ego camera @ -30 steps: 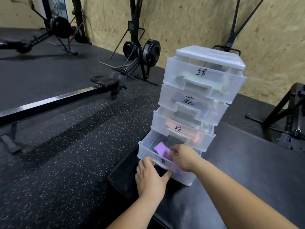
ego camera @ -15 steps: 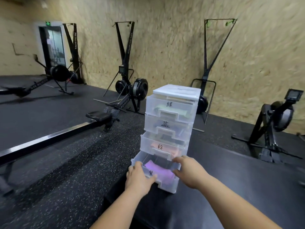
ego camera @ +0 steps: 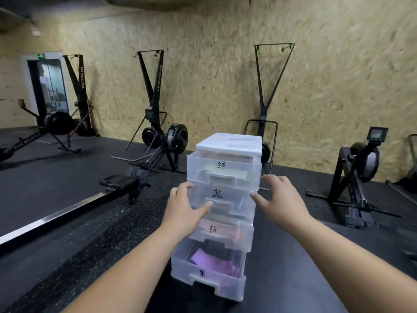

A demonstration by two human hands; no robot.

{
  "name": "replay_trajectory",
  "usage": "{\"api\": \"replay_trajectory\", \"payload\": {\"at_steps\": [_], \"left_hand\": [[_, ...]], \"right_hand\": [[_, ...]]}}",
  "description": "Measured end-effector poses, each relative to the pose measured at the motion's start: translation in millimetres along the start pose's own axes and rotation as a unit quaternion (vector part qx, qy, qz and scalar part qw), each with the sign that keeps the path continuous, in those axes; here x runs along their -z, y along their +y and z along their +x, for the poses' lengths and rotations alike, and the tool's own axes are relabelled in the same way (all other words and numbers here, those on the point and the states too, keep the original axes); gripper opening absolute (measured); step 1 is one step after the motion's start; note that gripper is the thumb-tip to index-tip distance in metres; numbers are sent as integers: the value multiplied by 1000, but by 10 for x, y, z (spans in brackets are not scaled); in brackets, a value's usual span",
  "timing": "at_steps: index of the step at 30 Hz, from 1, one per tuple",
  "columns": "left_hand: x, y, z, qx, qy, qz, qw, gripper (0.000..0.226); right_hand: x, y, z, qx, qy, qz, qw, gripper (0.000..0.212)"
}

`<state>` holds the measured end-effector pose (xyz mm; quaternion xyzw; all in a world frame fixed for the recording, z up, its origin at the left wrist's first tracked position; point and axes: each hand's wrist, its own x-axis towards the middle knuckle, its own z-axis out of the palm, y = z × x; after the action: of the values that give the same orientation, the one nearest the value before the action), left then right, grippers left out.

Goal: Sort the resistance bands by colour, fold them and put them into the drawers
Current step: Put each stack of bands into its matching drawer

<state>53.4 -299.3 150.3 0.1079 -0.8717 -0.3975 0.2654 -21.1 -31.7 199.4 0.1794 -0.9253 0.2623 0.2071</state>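
While the left hand (ego camera: 182, 211) clasps the drawer unit (ego camera: 228, 144) and the right hand (ego camera: 282, 199) hovers spread-fingered, the ajar purple drawer (ego camera: 209, 275) likely needs closing.

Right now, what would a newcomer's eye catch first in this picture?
A clear drawer tower stands in the middle, its bottom drawer pulled out with a purple band inside. The left hand holds its left edge; the right hand is open at its right.
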Motion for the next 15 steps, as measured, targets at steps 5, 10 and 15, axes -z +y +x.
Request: {"api": "replay_trajectory", "payload": {"at_steps": [5,10,15], "left_hand": [[76,-2,750,-79,49,12,996,78],[328,118,1137,-113,38,85,989,90],[455,227,1462,-181,-56,149,971,106]], "right_hand": [[-118,23,536,-7,51,26,998,59],[-78,-78,662,-37,92,8,995,54],[-121,-291,408,32,163,-70,984,50]]}}
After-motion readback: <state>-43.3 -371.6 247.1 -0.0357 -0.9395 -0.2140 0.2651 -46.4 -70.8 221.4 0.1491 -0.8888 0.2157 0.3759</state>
